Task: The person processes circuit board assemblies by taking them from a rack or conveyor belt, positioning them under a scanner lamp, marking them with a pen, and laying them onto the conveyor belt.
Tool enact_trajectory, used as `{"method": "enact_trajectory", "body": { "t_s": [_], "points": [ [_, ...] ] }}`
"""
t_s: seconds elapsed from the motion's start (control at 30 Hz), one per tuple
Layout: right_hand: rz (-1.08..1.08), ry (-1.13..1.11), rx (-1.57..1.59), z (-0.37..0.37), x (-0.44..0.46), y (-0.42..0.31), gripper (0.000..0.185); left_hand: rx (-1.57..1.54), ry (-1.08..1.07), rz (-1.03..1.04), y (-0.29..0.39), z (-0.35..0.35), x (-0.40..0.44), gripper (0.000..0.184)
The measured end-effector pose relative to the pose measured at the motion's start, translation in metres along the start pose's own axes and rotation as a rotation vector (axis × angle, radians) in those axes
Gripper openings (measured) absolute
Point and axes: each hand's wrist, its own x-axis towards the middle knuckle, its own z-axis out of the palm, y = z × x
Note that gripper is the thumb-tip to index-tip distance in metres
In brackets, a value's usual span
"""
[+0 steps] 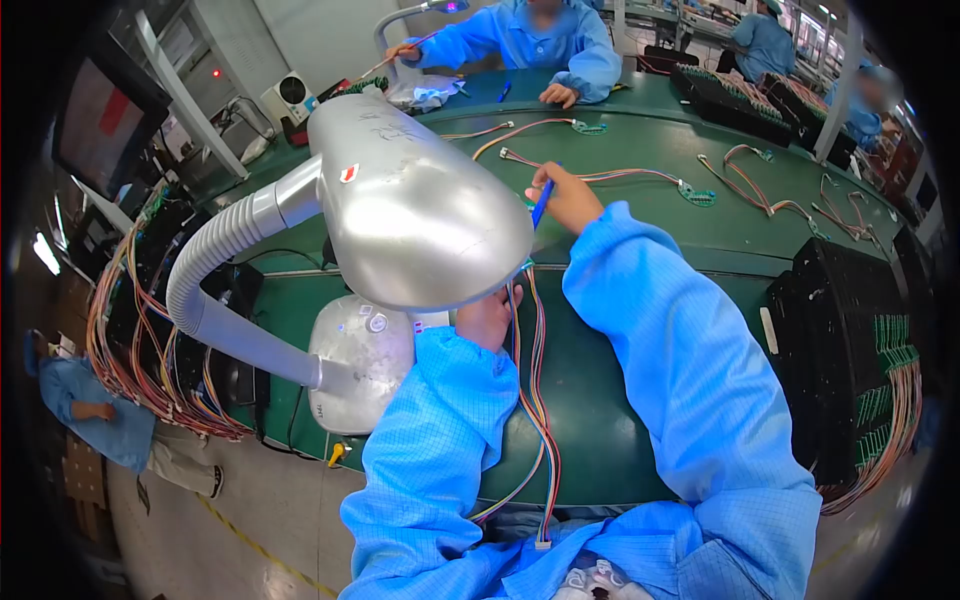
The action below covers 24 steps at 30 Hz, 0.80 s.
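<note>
My right hand (572, 198) is closed round a blue pen-like tool (543, 203), tilted down beside the silver lamp head (420, 210). Just below the lamp's rim, my left hand (487, 318) is partly hidden by the lamp. Its fingers are at the top of a multicoloured wire bundle (538, 370), near a small green piece (527, 265) that is mostly covered. The wires hang down over the green mat (590, 440) to a white connector (543, 545) near my body.
Wired green boards (697, 196) lie across the green table (620, 230). Black racks with wires stand at right (830, 350) and left (250, 300). The lamp base (360, 350) is left of my arms. A co-worker (530, 45) sits opposite; a person (100, 410) is at left.
</note>
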Motion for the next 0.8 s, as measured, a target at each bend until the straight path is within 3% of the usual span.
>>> {"method": "enact_trajectory", "body": {
  "t_s": [0.07,0.17,0.23,0.4,0.53,0.8],
  "points": [
    [-0.072,-0.056,-0.201,0.012,0.016,0.021,0.037,0.011,-0.040,0.064,0.005,0.006,-0.004,0.028],
    [-0.056,-0.134,-0.292,0.031,0.033,0.031,0.036,-0.059,0.061,0.050,0.008,0.008,-0.004,0.026],
    [-0.145,-0.064,-0.303,0.047,0.044,0.032,0.035,-0.093,0.088,0.070,0.008,0.012,-0.004,0.025],
    [-0.239,-0.209,-0.355,0.068,0.070,0.013,0.038,-0.120,0.115,0.082,0.004,0.006,-0.002,0.025],
    [-0.344,-0.174,-0.384,0.091,0.091,0.017,0.029,-0.168,0.062,0.090,0.002,0.010,0.000,0.026],
    [-0.301,-0.176,-0.386,0.103,0.107,0.039,0.016,-0.184,0.109,0.039,-0.001,0.009,0.002,0.024]
  ]
}}
